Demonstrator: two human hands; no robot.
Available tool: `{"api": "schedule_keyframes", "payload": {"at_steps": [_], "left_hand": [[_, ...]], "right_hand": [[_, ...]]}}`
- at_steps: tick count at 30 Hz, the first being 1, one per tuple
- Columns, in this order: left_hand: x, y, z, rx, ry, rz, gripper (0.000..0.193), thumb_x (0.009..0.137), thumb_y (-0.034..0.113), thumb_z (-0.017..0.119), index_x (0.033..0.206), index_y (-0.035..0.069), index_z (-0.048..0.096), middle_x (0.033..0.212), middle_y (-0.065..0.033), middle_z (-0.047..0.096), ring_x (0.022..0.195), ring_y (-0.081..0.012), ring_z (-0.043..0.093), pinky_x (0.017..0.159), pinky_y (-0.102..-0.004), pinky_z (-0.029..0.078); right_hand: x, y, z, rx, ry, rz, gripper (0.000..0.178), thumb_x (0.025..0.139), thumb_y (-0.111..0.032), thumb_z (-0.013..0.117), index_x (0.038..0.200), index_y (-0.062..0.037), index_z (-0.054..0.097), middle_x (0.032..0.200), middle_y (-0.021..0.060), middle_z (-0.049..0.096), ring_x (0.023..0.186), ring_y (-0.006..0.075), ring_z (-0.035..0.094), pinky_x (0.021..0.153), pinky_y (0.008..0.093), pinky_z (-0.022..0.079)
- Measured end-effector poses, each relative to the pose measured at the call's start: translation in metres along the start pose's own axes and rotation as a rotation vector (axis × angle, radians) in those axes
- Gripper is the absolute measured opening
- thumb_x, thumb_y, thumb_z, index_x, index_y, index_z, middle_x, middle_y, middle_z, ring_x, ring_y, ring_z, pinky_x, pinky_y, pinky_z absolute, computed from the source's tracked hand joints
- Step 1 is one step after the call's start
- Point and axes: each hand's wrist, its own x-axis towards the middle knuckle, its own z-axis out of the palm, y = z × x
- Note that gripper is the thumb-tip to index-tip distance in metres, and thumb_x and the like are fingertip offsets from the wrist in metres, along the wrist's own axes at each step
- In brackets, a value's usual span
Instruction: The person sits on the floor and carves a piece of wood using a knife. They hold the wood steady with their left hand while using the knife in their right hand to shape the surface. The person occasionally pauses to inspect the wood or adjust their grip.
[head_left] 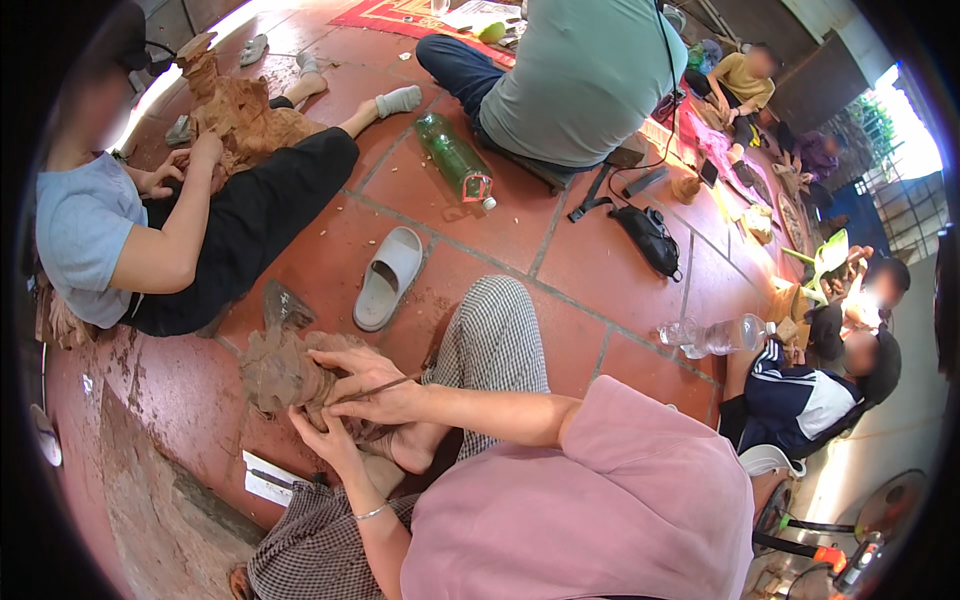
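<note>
A brown carved wooden piece [275, 370] with a leafy, lobed end rests low before my crossed legs, by my bare foot. My right hand [372, 386] lies over its near side, fingers closed around a thin, dark stick-like tool [402, 380] that looks like a carving tool. Against the lower side of the carving, my left hand [330, 438] grips it with thumb and fingers; a bracelet circles that wrist. The tool's working tip is hidden between my hands and the wood.
A grey slipper [390, 278] and a green bottle [452, 155] lie ahead on red tiles. To the left a seated person works on a larger wood carving [240, 110]. Another person in a pale green shirt [590, 80] sits ahead. A black pouch [648, 240] and clear bottles [725, 335] lie right.
</note>
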Motion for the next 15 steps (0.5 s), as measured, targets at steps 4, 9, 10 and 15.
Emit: {"api": "schedule_keyframes", "payload": {"at_steps": [4, 9, 10, 15], "left_hand": [[0.003, 0.01, 0.005, 0.03, -0.011, -0.047, 0.058, 0.095, 0.016, 0.064, 0.14, -0.01, 0.039, 0.136, -0.0239, 0.052, 0.122, -0.0307, 0.054, 0.103, -0.04, 0.043], [0.003, 0.021, 0.006, 0.14, -0.023, -0.056, 0.063, 0.094, 0.017, 0.065, 0.142, -0.011, 0.036, 0.141, -0.0271, 0.048, 0.129, -0.0355, 0.049, 0.108, -0.042, 0.039], [0.001, 0.019, 0.005, 0.15, -0.006, -0.053, 0.063, 0.094, 0.017, 0.065, 0.142, -0.011, 0.036, 0.141, -0.0275, 0.047, 0.13, -0.0361, 0.048, 0.109, -0.0423, 0.038], [0.002, 0.006, -0.003, 0.174, -0.042, 0.027, 0.064, 0.092, 0.019, 0.068, 0.141, -0.011, 0.039, 0.137, -0.0293, 0.051, 0.127, -0.0388, 0.052, 0.108, -0.0433, 0.04]], "right_hand": [[0.003, 0.013, -0.004, 0.176, -0.031, 0.03, 0.022, 0.08, -0.027, 0.08, 0.091, -0.0082, 0.077, 0.139, 0.0189, 0.057, 0.126, 0.0362, 0.054, 0.106, 0.0462, 0.041], [0.005, 0.023, -0.011, 0.262, -0.122, 0.076, 0.025, 0.078, -0.027, 0.082, 0.093, -0.007, 0.078, 0.139, 0.021, 0.056, 0.129, 0.0381, 0.052, 0.107, 0.0477, 0.04], [0.003, 0.029, -0.01, 0.24, -0.127, -0.003, 0.025, 0.077, -0.025, 0.082, 0.092, -0.0061, 0.079, 0.14, 0.0191, 0.056, 0.132, 0.0376, 0.051, 0.108, 0.0469, 0.041], [0.01, 0.032, -0.01, 0.333, -0.171, -0.008, 0.027, 0.075, -0.026, 0.084, 0.094, -0.0069, 0.08, 0.142, 0.0181, 0.055, 0.134, 0.0365, 0.047, 0.108, 0.0468, 0.04]]}}
